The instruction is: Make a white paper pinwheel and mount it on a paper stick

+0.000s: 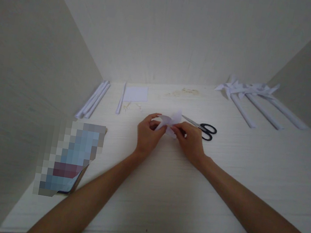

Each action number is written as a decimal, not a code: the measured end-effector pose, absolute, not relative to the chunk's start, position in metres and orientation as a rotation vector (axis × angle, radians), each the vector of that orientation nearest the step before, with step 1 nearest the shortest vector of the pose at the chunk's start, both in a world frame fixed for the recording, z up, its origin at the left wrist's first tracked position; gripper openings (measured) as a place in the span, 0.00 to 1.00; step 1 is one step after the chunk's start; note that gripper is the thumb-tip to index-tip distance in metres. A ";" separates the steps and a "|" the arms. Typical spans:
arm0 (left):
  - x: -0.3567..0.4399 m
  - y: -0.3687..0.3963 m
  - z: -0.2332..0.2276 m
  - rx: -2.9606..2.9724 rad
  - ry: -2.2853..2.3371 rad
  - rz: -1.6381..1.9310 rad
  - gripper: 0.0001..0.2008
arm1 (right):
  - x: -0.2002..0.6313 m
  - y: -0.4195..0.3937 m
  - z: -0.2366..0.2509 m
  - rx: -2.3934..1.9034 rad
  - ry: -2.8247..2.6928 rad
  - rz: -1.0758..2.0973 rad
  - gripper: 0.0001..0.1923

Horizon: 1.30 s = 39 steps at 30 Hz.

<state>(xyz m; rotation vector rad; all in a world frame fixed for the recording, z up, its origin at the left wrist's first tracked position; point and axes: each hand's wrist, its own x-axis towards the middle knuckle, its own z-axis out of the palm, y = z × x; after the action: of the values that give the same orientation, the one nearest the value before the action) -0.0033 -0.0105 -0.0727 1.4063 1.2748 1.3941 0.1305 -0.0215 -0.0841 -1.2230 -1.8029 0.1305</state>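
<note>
Both hands are pinching a small folded paper piece [169, 123] just left of the scissors [202, 128], the left hand [147, 135] and right hand [190, 139] closing on opposite ends, apparently creasing it, which is calling for even, steady finger pressure.

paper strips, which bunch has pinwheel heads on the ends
The bunch at the far right: folded pinwheel shapes sit at its far ends. The strips at the far left by the wall are plain.

Thin white matt paper piece [171, 122], black plastic-handled metal scissors [202, 127], pale matt wood-grain table [223, 174].
</note>
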 end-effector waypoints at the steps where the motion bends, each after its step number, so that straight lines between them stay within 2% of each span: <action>1: -0.003 -0.011 -0.073 1.406 1.278 1.392 0.17 | 0.131 -0.021 -0.085 -1.235 -1.810 0.127 0.09; 12: -0.003 -0.011 -0.074 1.423 1.253 1.392 0.18 | 0.131 -0.022 -0.085 -1.163 -1.789 0.153 0.04; 18: -0.004 -0.011 -0.075 1.437 1.271 1.386 0.17 | 0.131 -0.021 -0.085 -1.225 -1.821 0.143 0.09; 27: -0.003 -0.011 -0.074 1.437 1.251 1.376 0.18 | 0.131 -0.023 -0.084 -1.171 -1.781 0.142 0.05; 35: -0.003 -0.011 -0.073 1.416 1.246 1.378 0.17 | 0.131 -0.022 -0.084 -1.189 -1.813 0.149 0.10; 39: -0.003 -0.011 -0.073 1.419 1.245 1.368 0.17 | 0.131 -0.022 -0.084 -1.169 -1.794 0.138 0.07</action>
<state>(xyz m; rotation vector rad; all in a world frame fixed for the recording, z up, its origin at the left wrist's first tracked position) -0.0026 -0.0114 -0.0730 1.4194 1.2451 1.3684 0.1313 -0.0224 -0.0842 -1.1693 -1.7940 0.1382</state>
